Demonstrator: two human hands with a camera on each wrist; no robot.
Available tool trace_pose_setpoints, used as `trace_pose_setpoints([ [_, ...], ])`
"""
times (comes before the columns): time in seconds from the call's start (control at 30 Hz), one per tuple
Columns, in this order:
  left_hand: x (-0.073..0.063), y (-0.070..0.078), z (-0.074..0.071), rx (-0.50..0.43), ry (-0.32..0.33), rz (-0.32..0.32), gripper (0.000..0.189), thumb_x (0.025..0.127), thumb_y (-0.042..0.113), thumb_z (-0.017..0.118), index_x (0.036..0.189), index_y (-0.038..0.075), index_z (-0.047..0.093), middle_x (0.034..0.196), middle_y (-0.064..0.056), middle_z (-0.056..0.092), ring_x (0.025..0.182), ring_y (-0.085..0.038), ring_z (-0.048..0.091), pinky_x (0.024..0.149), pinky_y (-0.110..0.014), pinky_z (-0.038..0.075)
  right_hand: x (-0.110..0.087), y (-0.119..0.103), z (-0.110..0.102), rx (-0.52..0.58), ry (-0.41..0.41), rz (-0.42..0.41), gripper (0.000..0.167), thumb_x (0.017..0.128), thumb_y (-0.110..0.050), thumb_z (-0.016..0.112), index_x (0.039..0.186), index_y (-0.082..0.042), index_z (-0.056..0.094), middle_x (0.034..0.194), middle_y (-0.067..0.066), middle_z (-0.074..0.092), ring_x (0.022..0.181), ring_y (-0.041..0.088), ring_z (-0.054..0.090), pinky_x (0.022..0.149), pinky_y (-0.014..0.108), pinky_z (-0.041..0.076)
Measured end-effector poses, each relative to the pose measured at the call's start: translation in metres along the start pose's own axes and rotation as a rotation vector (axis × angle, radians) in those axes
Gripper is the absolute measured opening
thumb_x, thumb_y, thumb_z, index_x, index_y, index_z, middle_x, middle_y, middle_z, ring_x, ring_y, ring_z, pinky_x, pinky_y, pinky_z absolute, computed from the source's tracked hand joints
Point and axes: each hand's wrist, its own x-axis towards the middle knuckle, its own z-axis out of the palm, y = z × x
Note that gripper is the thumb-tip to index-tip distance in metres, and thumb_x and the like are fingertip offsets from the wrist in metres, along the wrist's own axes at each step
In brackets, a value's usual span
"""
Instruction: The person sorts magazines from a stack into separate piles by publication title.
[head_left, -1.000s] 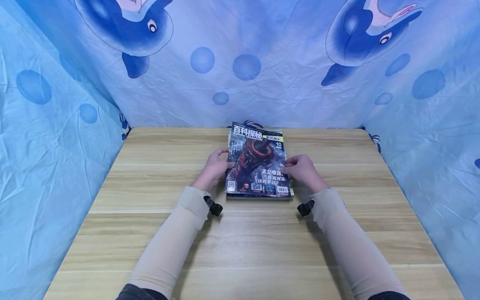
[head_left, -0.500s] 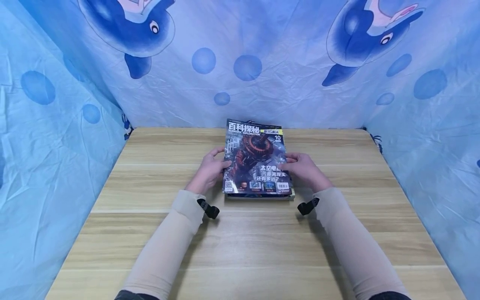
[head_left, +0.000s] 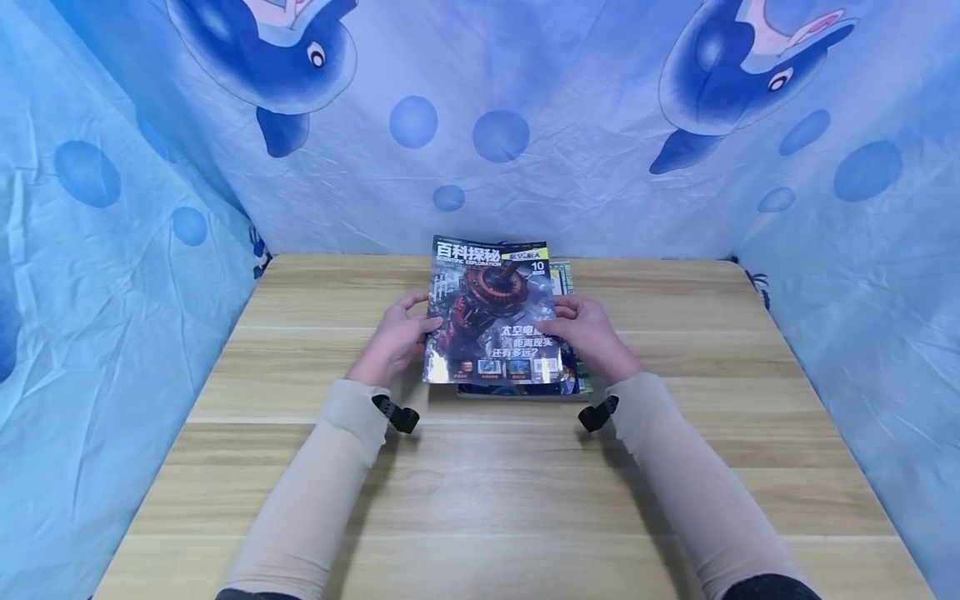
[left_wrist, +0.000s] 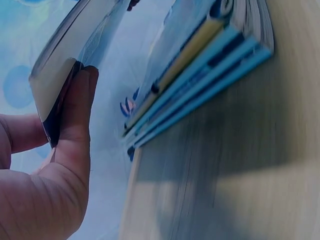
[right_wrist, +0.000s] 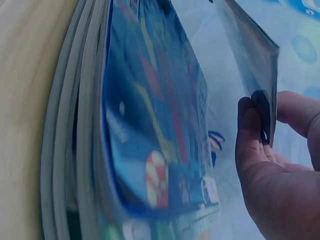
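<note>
Between both hands a dark-covered magazine (head_left: 487, 308) with a red machine on its front is held raised over a stack of magazines (head_left: 517, 390). My left hand (head_left: 397, 337) pinches its left edge, thumb on top and fingers beneath. On the opposite edge my right hand (head_left: 592, 333) grips it the same way. The left wrist view shows the left hand (left_wrist: 55, 165) on the magazine's corner, apart from the stack (left_wrist: 210, 70). In the right wrist view the right hand (right_wrist: 280, 165) holds the lifted magazine (right_wrist: 255, 65) beside the stack's blue top cover (right_wrist: 155, 115).
The stack rests near the back edge of a wooden table (head_left: 480, 483). A blue curtain (head_left: 570, 200) printed with dolphins hangs behind and along both sides. Each wrist carries a small black camera, one at the left (head_left: 396, 414) and one at the right (head_left: 598, 414).
The top magazine has come up off the stack and shifted left in both hands, uncovering more of the stack's right side and front. Both hands moved left with it.
</note>
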Motion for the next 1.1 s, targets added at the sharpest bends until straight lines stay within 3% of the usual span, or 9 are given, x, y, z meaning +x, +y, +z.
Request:
trace_pose_setpoints([
  [0.27, -0.001, 0.006, -0.025, 0.065, 0.010, 0.016, 0.062, 0.099, -0.007, 0.057, 0.155, 0.010, 0.037, 0.129, -0.027, 0.060, 0.086, -0.022, 0.070, 0.080, -0.036, 0.060, 0.005, -0.009, 0.025, -0.053, 0.009, 0.000, 0.068, 0.087, -0.011, 0.082, 0.147, -0.001, 0.049, 0.133, 0.015, 0.059, 0.118, 0.027, 0.059, 0.096, 0.038, 0.053],
  [0.47, -0.006, 0.013, -0.044, 0.081, 0.030, 0.017, 0.061, 0.099, -0.006, 0.057, 0.155, 0.011, 0.038, 0.119, -0.022, 0.064, 0.084, -0.020, 0.070, 0.080, -0.033, 0.059, 0.008, -0.017, 0.048, -0.078, 0.019, 0.008, 0.063, 0.089, -0.012, 0.081, 0.144, -0.004, 0.052, 0.126, 0.012, 0.062, 0.110, 0.025, 0.063, 0.093, 0.039, 0.054],
  [0.77, -0.012, 0.012, -0.077, 0.098, 0.062, -0.023, 0.064, 0.100, -0.005, 0.056, 0.158, 0.011, 0.033, 0.122, -0.021, 0.059, 0.088, -0.020, 0.069, 0.083, -0.033, 0.058, 0.019, -0.025, 0.077, -0.106, -0.031, 0.046, 0.063, 0.089, -0.015, 0.081, 0.144, -0.005, 0.052, 0.130, 0.010, 0.060, 0.119, 0.024, 0.057, 0.098, 0.039, 0.051],
  [0.93, -0.013, 0.015, -0.090, 0.126, 0.074, -0.011, 0.063, 0.101, -0.003, 0.055, 0.158, 0.010, 0.033, 0.123, -0.020, 0.059, 0.088, -0.018, 0.069, 0.083, -0.033, 0.058, 0.027, -0.030, 0.092, -0.156, -0.035, 0.056, 0.062, 0.092, -0.012, 0.072, 0.149, -0.005, 0.048, 0.144, 0.013, 0.053, 0.133, 0.026, 0.048, 0.102, 0.039, 0.048],
  [1.1, -0.013, 0.021, -0.107, 0.180, 0.101, -0.001, 0.061, 0.102, 0.000, 0.055, 0.158, 0.010, 0.034, 0.121, -0.018, 0.061, 0.083, -0.016, 0.069, 0.078, -0.032, 0.059, 0.036, -0.037, 0.109, -0.211, -0.047, 0.041, 0.063, 0.092, -0.010, 0.069, 0.151, -0.005, 0.047, 0.144, 0.013, 0.053, 0.133, 0.027, 0.049, 0.102, 0.040, 0.048],
])
